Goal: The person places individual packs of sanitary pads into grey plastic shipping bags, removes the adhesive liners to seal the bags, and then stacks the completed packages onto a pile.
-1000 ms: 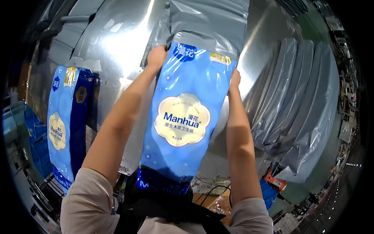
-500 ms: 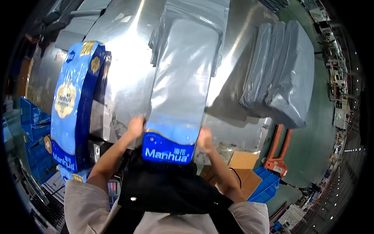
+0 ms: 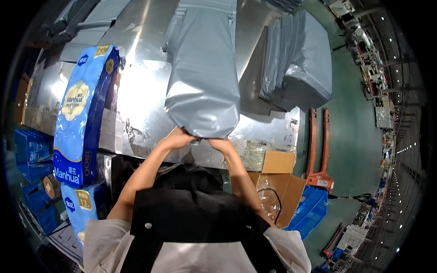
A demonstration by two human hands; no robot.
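Observation:
A long grey plastic mailing bag lies lengthwise in front of me on a metal table. It covers a bulky pack, and none of the blue wrap shows through now. At its near end, my left hand is closed on the bag's edge, left of centre. My right hand grips the same edge a little to the right; its fingertips are partly hidden under the bag. To the left lies a blue tissue pack with a pale flower-shaped label, untouched by either hand.
Several filled grey bags lean together at the right. Flat grey bags lie at the far left. Another blue pack is nearer me. An open cardboard box, a blue crate and an orange pallet jack stand at the right.
The bag's near end has come down over the blue pack's exposed end. Both hands have moved from the pack's sides inward to the bag's near edge. The view has shifted slightly.

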